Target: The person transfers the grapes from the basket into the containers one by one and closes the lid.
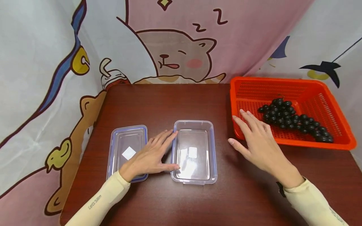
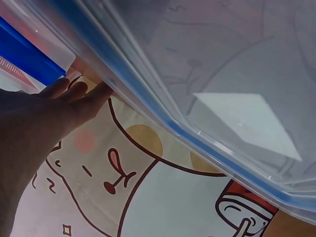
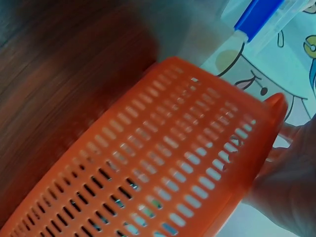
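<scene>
A clear plastic food container [image 1: 214, 157], uncovered, sits mid-table with a white label on its floor. At its left side is my left hand [image 1: 151, 153], fingers stretched out and fingertips right at the rim. Beneath that wrist lies the clear lid [image 1: 128, 136] with a blue seal; its white diamond label also shows in the left wrist view on the lid [image 2: 247, 118]. My right hand [image 1: 261, 147] has spread fingers, holds nothing, and overlaps the front left of an orange plastic basket [image 1: 282, 80]. A bunch of black grapes [image 1: 282, 116] lies in this basket.
The brown wooden table [image 1: 169, 100] carries all these things. Behind it and at both sides hangs a cartoon-printed curtain [image 1: 175, 18]. The slotted wall of the basket [image 3: 148, 128] fills much of the right wrist view.
</scene>
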Demonstrator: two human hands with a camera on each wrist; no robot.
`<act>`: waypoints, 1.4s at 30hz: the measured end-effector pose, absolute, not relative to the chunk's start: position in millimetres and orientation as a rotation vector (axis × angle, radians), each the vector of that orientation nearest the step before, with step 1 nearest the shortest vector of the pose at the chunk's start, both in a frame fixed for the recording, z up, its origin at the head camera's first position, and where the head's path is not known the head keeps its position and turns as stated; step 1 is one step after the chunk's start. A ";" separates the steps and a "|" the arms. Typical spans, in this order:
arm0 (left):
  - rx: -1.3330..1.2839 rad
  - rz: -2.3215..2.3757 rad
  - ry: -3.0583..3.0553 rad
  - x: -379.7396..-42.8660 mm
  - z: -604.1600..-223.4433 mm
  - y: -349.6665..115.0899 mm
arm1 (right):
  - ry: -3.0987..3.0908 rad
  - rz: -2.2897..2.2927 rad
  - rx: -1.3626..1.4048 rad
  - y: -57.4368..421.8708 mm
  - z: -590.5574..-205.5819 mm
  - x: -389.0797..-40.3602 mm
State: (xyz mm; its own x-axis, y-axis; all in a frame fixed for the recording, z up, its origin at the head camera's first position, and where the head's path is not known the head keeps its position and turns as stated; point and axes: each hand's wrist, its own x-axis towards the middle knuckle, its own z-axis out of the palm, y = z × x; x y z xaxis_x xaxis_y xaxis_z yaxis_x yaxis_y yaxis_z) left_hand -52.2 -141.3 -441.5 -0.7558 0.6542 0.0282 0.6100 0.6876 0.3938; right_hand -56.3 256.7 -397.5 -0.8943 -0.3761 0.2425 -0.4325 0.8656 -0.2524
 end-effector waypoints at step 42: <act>0.974 0.638 2.759 -48.7 -446.2 -138.7 | -2.955 0.797 0.142 369.0 -388.1 -95.2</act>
